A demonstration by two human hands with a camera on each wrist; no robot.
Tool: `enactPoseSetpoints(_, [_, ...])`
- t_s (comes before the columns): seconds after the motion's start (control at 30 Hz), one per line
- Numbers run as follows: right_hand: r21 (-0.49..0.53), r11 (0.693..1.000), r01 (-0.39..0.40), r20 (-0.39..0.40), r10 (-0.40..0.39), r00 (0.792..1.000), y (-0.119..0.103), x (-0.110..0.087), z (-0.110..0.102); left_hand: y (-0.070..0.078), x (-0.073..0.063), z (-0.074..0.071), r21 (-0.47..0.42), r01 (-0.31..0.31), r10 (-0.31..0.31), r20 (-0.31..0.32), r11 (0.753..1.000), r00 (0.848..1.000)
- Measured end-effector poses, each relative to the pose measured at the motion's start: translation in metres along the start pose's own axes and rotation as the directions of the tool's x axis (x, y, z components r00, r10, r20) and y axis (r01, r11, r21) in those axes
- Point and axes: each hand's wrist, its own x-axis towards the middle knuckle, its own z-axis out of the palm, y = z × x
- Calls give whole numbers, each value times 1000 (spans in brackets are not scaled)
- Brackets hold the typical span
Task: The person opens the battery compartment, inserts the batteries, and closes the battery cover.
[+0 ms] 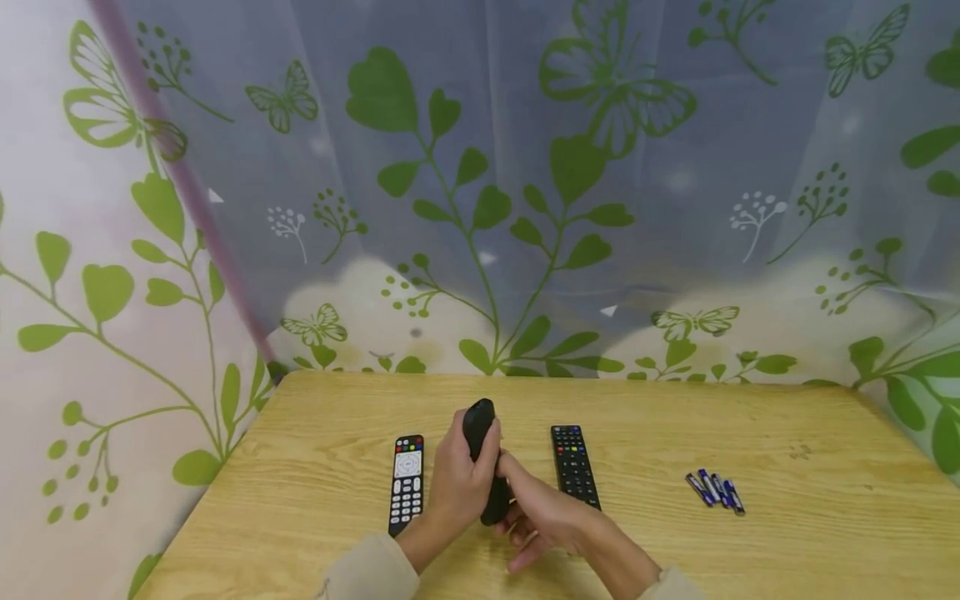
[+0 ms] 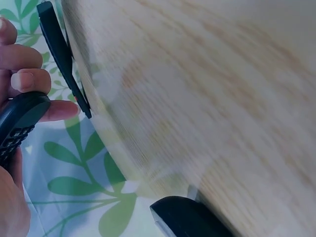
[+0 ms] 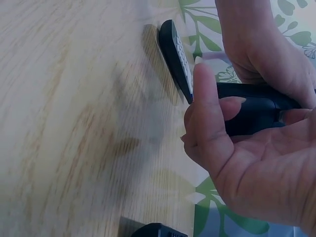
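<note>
My left hand [image 1: 457,475] grips a black remote control [image 1: 478,417], tilted up over the table. Its dark buttons show in the left wrist view, where the remote [image 2: 22,116] lies between the thumb side and the fingers. My right hand [image 1: 551,508] is at the lower end of the same remote, its thumb against one side and its fingers around the bottom end. In the right wrist view, the fingers partly cover the smooth dark back of the remote [image 3: 254,116], and one finger points up.
A black remote with white buttons [image 1: 407,479] lies left of my hands on the wooden table [image 1: 300,467]. Another remote with dark buttons [image 1: 573,458] lies to their right. Several small batteries [image 1: 716,490] lie farther right. A leaf-patterned curtain [image 1: 480,250] hangs behind the table.
</note>
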Motion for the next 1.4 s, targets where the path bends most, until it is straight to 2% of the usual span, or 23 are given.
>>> enactPoseSetpoints(0.17, [-5,1000,1,-1,-1,1000,0,1,1,-1,-1,0,-6,6,-6,-7,1000,1000])
enactPoseSetpoints(0.3, [-10,1000,-2,-6,2,1000,-2,0,-1,-2,2,-1,-52,14,-16,-32,999,999])
enactPoseSetpoints(0.37, [-12,1000,-1,-7,1,1000,-3,0,-3,-2,4,-2,-104,36,-40,-38,994,998])
enactPoseSetpoints(0.43, [-18,1000,0,-10,0,1000,-5,0,-5,-2,7,-4,-167,75,-82,-31,983,996])
enactPoseSetpoints(0.5, [-27,1000,1,-20,-1,1000,-5,0,-6,-1,10,-7,-244,128,-135,-11,961,991])
enactPoseSetpoints(0.6, [-44,999,-7,-35,5,999,-5,1,-7,10,13,-14,-315,236,-238,32,919,971])
enactPoseSetpoints(0.7, [-51,999,-14,-48,12,999,-4,2,-6,11,14,-16,-332,303,-304,51,893,951])
enactPoseSetpoints(0.77, [-64,998,-13,-48,9,999,-3,3,-5,9,14,-16,-332,324,-327,50,886,944])
enactPoseSetpoints(0.83, [-75,997,-13,-44,10,999,-2,3,-4,1,13,-13,-340,331,-338,41,880,940])
enactPoseSetpoints(0.9, [-81,997,-16,-35,13,999,-3,3,-3,1,13,-12,-343,333,-343,35,878,939])
enactPoseSetpoints(1.03, [-50,998,-34,-26,32,999,-1,4,-1,0,13,-11,-328,325,-337,21,887,941])
enactPoseSetpoints(1.17, [-35,998,-49,-17,49,999,1,6,1,-2,10,-8,-252,284,-289,16,925,957])
enactPoseSetpoints(1.27, [-36,997,-62,4,62,998,2,7,0,-3,7,-6,-149,231,-233,8,961,973])
enactPoseSetpoints(1.4, [-35,996,-76,35,78,996,2,8,-1,-3,5,-4,-65,190,-191,-3,980,982])
